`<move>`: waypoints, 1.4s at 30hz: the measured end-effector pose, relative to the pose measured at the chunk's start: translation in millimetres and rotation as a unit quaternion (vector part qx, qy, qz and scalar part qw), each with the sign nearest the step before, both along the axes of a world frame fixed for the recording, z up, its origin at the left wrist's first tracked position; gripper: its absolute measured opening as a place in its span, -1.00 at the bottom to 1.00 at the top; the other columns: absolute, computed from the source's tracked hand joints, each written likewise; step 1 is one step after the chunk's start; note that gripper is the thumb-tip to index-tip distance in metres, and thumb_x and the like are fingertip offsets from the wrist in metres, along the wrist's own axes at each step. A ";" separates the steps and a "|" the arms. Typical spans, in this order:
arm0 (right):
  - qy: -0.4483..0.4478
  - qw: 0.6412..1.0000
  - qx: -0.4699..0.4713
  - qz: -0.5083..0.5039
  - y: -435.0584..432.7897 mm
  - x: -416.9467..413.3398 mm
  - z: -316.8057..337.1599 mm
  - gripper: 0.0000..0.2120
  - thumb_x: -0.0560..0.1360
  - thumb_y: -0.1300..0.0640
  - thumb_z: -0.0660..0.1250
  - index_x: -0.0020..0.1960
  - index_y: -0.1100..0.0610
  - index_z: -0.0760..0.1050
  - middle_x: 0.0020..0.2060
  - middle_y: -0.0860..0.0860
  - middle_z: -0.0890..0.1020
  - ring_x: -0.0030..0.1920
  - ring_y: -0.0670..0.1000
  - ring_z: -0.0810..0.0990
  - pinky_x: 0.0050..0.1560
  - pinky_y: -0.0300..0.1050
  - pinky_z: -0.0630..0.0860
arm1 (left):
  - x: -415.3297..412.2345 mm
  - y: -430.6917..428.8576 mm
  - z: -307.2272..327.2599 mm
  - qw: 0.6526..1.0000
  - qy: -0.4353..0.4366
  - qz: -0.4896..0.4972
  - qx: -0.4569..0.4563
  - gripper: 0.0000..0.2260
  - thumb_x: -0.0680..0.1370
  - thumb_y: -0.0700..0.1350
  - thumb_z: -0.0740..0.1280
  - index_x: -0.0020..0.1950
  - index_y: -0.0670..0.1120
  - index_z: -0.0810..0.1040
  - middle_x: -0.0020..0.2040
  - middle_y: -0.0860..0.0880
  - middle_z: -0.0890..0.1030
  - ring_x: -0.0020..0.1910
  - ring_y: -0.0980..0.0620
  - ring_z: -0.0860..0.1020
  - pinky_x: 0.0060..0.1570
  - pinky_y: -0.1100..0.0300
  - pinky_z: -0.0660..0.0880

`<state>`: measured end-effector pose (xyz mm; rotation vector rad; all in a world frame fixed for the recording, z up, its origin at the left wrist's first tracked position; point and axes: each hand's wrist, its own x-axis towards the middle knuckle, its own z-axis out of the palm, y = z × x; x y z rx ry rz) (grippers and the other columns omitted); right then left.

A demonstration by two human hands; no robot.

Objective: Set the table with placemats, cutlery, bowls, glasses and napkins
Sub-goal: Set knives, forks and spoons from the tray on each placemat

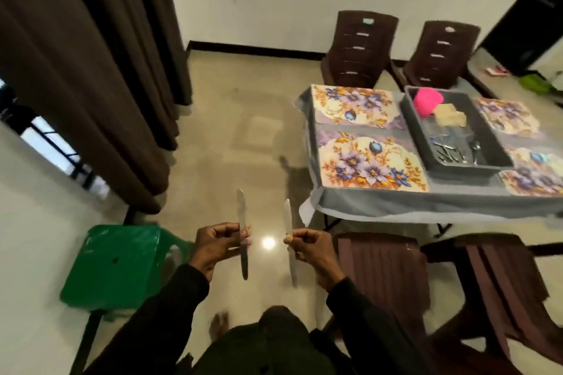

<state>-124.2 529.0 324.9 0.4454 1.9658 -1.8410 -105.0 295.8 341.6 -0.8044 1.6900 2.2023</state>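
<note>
Left grip (217, 242) clamped on one knife (241, 210), right grip (307, 245) on a second knife (288, 216), both upright, well apart from the worktop (396, 202); stiff, light, slick steel, likely best held by the handle

No text is legible; the sticker (367, 21) on the far chair (359, 52) is blurred.

We wear long black sleeves. The left sleeve (158, 313) and right sleeve (365, 323) are loose and softly creased, ending at the wrists, leaving our left hand (217, 245) and right hand (307, 248) bare. At bottom centre shows more dark cloth (274, 344) and a blurred bare foot (218, 326).
</note>
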 end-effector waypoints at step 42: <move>-0.091 0.903 0.354 -0.225 338.1 -444.7 -171.7 -0.84 0.38 0.30 0.48 -0.33 0.10 0.67 -0.32 0.05 0.72 -0.22 0.07 0.70 -0.11 -0.09 0.64 | -432.7 168.9 -44.5 0.976 -0.095 -0.168 -0.103 -0.83 0.53 -0.27 0.46 0.11 -0.22 0.70 -0.01 -0.17 0.74 0.00 -0.18 0.71 0.16 -0.09 0.61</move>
